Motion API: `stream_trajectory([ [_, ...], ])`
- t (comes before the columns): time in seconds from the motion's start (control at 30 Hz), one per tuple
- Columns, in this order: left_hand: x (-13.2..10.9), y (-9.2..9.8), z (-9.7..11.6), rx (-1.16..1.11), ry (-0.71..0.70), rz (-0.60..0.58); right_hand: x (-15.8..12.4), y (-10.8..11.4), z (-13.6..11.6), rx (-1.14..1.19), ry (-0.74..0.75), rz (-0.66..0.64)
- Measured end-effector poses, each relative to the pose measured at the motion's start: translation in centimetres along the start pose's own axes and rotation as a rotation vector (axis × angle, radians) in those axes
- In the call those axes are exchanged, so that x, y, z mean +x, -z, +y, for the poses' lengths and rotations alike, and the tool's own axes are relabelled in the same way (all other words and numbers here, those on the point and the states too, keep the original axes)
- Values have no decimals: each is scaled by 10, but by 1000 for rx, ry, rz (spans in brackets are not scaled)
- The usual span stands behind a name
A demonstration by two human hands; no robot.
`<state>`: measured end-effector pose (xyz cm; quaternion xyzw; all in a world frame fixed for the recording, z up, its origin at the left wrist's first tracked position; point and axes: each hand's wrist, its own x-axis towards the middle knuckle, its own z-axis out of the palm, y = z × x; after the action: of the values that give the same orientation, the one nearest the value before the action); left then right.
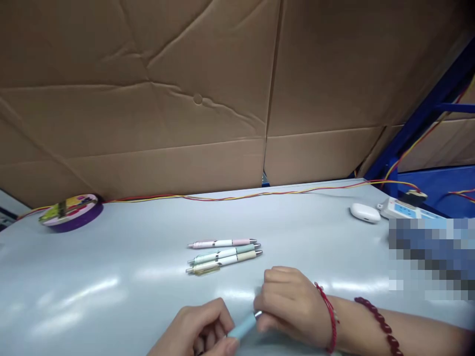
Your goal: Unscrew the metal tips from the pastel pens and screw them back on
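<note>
My left hand [202, 330] and my right hand [287, 304] meet near the front edge of the pale table [111, 277], both closed on one light blue pen [245, 326]. The left fingers wrap its barrel, the right fingers pinch its silver end. Just beyond the hands lie three pens side by side: a pink pen [222, 243], a pale green pen [224, 253] and a cream pen [222, 262]. My right wrist wears a red string and a dark red bead bracelet [378, 324].
A round purple tin [72, 212] sits at the far left. A red and yellow cable [230, 197] runs along the cardboard wall [208, 89]. A white earbud case [364, 212] and a power strip [404, 208] lie at the right, beside a blurred patch.
</note>
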<state>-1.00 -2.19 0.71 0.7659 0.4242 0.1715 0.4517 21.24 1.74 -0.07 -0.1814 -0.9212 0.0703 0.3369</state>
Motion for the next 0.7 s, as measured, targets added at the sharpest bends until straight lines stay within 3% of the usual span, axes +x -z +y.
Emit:
stream_trajectory([
  [0.1, 5, 1, 4, -279, 193, -105, 1, 3, 3, 172, -63, -54],
  [0.33, 6, 8, 16, -264, 279, -131, -1, -1, 2, 193, -339, -228],
  [0.57, 1, 9, 14, -382, 366, -135, -2, 4, 0, 539, -454, -81],
  [0.7, -1, 10, 13, -362, 358, -148, 1, 3, 2, 613, -493, -138],
])
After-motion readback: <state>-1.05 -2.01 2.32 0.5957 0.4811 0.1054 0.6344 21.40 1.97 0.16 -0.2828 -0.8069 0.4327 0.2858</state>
